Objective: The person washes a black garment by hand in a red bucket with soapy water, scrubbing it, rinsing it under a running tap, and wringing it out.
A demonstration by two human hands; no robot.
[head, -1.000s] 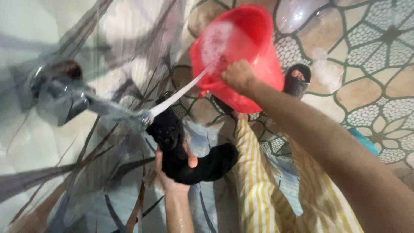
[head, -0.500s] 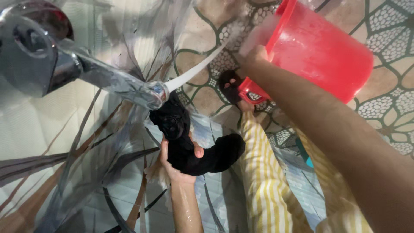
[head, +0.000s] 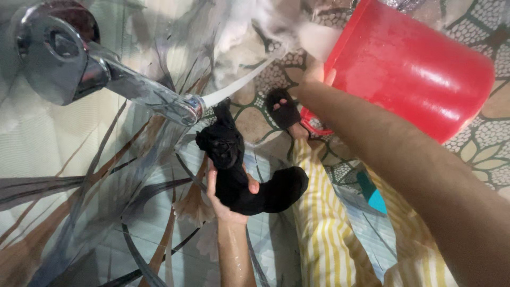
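Observation:
My left hand (head: 229, 199) grips a wet black cloth (head: 239, 170) bunched up just below the spout of a chrome tap (head: 133, 87). A stream of water (head: 236, 85) runs from the spout toward a red plastic bucket (head: 414, 74). My right hand (head: 313, 79) holds the bucket by its rim and has it tipped over, with foamy water spilling out at the top. My right forearm (head: 414, 175) crosses the view from the lower right.
A wall tile with brown and grey leaf shapes (head: 79, 202) fills the left. The floor has a green-lined flower mosaic (head: 478, 149). My yellow striped trousers (head: 324, 228) and a foot in a black sandal (head: 281, 111) are below.
The bucket has swung from upright at the centre to tipped over at the upper right, and foamy water now pours out. My left hand has lifted the cloth slightly.

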